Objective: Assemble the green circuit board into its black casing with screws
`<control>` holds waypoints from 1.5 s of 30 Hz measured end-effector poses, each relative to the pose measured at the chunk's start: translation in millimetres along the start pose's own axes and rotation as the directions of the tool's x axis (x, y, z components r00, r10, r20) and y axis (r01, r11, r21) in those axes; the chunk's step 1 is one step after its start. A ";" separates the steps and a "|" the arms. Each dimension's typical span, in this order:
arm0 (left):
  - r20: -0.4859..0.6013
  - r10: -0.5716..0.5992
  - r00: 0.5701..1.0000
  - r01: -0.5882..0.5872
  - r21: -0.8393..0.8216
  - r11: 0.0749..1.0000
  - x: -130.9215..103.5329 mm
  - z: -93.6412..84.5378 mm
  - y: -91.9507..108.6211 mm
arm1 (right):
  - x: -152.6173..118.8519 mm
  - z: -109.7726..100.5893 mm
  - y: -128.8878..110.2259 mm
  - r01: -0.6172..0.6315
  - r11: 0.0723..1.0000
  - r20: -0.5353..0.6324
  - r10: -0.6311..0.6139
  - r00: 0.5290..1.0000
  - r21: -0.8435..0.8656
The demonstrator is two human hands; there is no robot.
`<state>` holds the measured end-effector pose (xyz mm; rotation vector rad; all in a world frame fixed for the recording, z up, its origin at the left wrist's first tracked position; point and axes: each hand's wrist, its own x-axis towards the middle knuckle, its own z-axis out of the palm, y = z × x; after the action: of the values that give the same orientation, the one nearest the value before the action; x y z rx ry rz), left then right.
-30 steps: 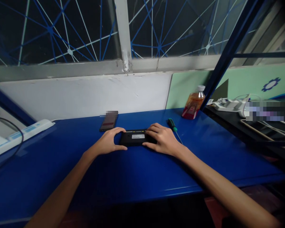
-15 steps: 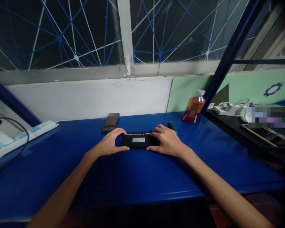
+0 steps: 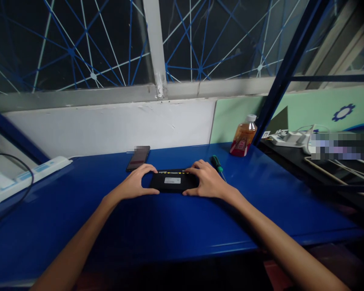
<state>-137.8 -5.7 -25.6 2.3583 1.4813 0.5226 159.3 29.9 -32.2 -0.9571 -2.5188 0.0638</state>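
Note:
A flat black box (image 3: pixel 172 186) with a white label on top and a row of yellow and silver ports along its far edge, much like a network router, lies on the blue table. Its left end is gripped by my left hand (image 3: pixel 137 182), thumb at the near edge and fingers at the far edge. My right hand (image 3: pixel 206 180) clasps the opposite end in the same way, covering that corner. Just beyond the right hand is a screwdriver (image 3: pixel 216 163) with a green and black handle; its shaft is partly hidden. A dark phone (image 3: pixel 138 157) lies behind my left hand.
The blue table (image 3: pixel 157 226) runs up to a white wall below windows. A bottle of reddish drink (image 3: pixel 243 136) stands at the back right by a blue post. White power strips lie at the left (image 3: pixel 53 165) and on the black side surface at right (image 3: pixel 291 139).
The view has swung slightly, so most things sit further left in it. More of the screwdriver shows past my right hand. Both hands keep their hold on the box.

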 end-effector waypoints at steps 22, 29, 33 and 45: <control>-0.005 -0.026 1.000 0.025 -0.111 0.994 -0.8 -0.5 13.3 | 0.5 -9.4 7.6 -0.036 0.982 -0.008 0.038 0.999 0.187; 0.001 -0.008 1.000 0.008 -0.139 0.990 -1.9 -4.8 16.3 | 0.2 -11.6 6.6 -0.012 0.977 0.007 0.011 1.000 0.211; -0.008 -0.003 1.000 0.002 -0.148 0.989 -2.4 -4.1 16.2 | 0.8 -12.1 6.7 -0.023 0.975 0.022 0.018 1.000 0.221; -0.023 0.024 0.999 -0.025 -0.044 0.999 -0.4 4.0 11.9 | -0.8 -6.6 12.0 0.017 0.984 0.040 -0.024 0.999 0.176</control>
<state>-126.7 -11.3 -24.0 2.3466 1.4369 0.5842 170.1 37.7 -28.9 -0.8666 -2.5111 0.2974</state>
